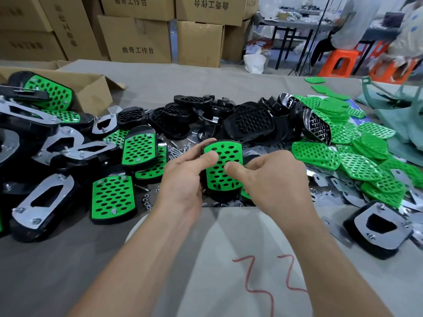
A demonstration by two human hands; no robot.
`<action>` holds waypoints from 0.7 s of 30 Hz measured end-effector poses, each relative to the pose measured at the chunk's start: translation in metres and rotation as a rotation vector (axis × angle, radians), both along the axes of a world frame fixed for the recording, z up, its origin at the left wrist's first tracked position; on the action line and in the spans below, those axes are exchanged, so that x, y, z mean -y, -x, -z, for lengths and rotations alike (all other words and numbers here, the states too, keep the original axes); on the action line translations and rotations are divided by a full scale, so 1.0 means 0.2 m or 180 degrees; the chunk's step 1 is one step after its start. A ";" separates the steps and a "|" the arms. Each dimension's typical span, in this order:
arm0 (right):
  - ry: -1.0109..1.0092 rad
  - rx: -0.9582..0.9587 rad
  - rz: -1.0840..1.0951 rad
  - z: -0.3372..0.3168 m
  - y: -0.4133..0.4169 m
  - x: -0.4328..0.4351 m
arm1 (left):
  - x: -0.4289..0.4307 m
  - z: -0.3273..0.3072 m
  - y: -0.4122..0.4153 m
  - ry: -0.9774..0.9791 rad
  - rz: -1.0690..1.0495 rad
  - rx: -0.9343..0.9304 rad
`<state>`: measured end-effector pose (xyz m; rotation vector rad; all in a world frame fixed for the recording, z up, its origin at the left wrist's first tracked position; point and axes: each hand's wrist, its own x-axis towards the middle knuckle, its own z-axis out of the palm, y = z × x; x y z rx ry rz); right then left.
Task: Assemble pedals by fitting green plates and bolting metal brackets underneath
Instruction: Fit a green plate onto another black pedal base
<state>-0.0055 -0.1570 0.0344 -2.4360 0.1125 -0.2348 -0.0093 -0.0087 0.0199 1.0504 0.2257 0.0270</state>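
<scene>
Grey-covered desk [148,76], cardboard boxes [135,40] stacked behind. I hold one black pedal [219,195] above the desk's near edge, green plate [229,177] seated on top. Left hand [183,179] and right hand [274,179] grip its sides, fingers [207,144] curled round it, thumbs pressing the plate. Loose green plates [343,124] lie piled right, assembled pedals [112,197] left.

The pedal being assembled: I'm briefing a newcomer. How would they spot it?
On the grey table, look between the finished pedals at left and the loose green plates at right. It is the only pedal held by the left hand and right hand.
</scene>
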 end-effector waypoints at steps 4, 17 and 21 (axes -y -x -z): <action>-0.0286 0.0448 -0.0013 0.03 0.00 -0.01 | 0.00 0.00 0.00 -0.0091 -0.0033 -0.0013; -0.3202 -0.0166 -0.0918 0.03 0.00 -0.01 | 0.04 -0.04 0.04 -0.0740 -0.0313 0.0238; -0.2821 -0.0128 -0.0912 0.05 -0.01 -0.03 | 0.03 -0.02 0.03 -0.0722 -0.0436 -0.0009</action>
